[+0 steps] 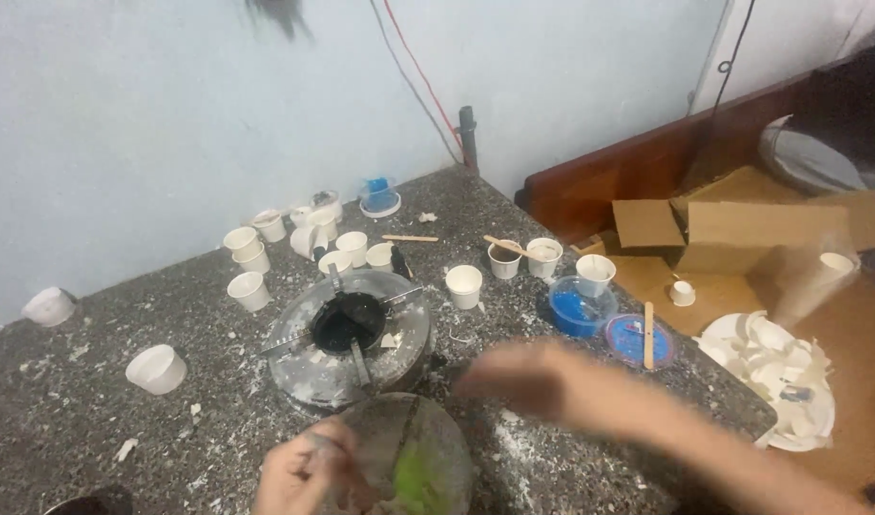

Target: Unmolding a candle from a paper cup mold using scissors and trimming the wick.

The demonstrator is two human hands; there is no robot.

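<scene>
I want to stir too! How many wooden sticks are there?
3. One stick lies on the counter, one rests on a paper cup, one lies across the blue lid. Others may be hidden.

This looks like a makeshift home craft workshop. A rough speckled stone counter [94,381] stands against a bare pale wall [170,114] with loose wires [414,67] running down it. The counter is littered with white scraps, many small paper cups [250,291], wooden stirring sticks [410,238], tubs of blue stuff [579,310] and a round metal burner [352,339]. Open cardboard boxes [733,238] sit beside it.
</scene>
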